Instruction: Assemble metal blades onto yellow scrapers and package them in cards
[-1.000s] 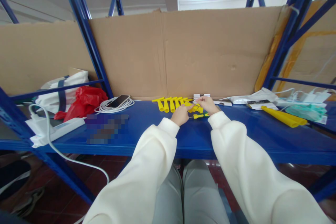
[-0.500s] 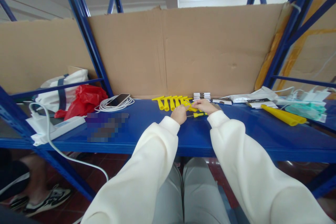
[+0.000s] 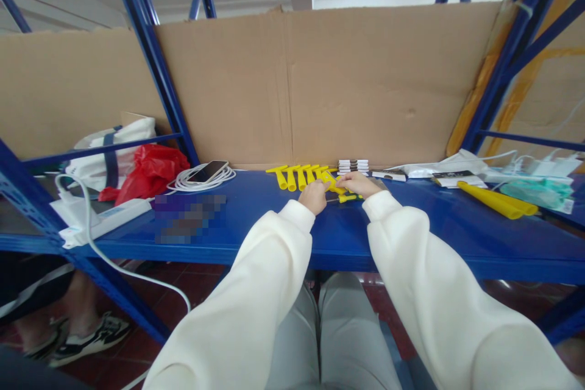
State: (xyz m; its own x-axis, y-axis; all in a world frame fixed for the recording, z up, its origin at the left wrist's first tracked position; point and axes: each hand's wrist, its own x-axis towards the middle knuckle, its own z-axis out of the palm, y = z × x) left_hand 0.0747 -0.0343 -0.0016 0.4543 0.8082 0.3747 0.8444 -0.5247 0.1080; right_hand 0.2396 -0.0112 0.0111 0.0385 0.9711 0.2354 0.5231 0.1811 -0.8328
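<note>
My left hand [image 3: 313,196] is closed with its fingertips together, low over the blue shelf top. Close by on the right, my right hand [image 3: 357,183] is also closed in a pinch. Whatever lies between the fingertips is too small to make out. A yellow T-shaped plastic piece [image 3: 329,181] shows in the gap between the hands. A screwdriver with a yellow and black handle [image 3: 350,198] lies just below my right hand. Several more yellow T-shaped pieces [image 3: 291,179] stand in a row behind my left hand.
Behind my right hand is a stack of small white-and-black packs [image 3: 353,166]. At right lie yellow tubes [image 3: 496,200] and a green plastic bag [image 3: 537,194]. Leftward are a phone [image 3: 209,171] on a coiled white cable, a red bag [image 3: 155,169] and a power strip [image 3: 112,219]. Cardboard [image 3: 365,85] closes the back.
Both hands stay close together at nearly the same spot, with only slight finger movement. The view has shifted a little. Another person's legs at lower left have moved.
</note>
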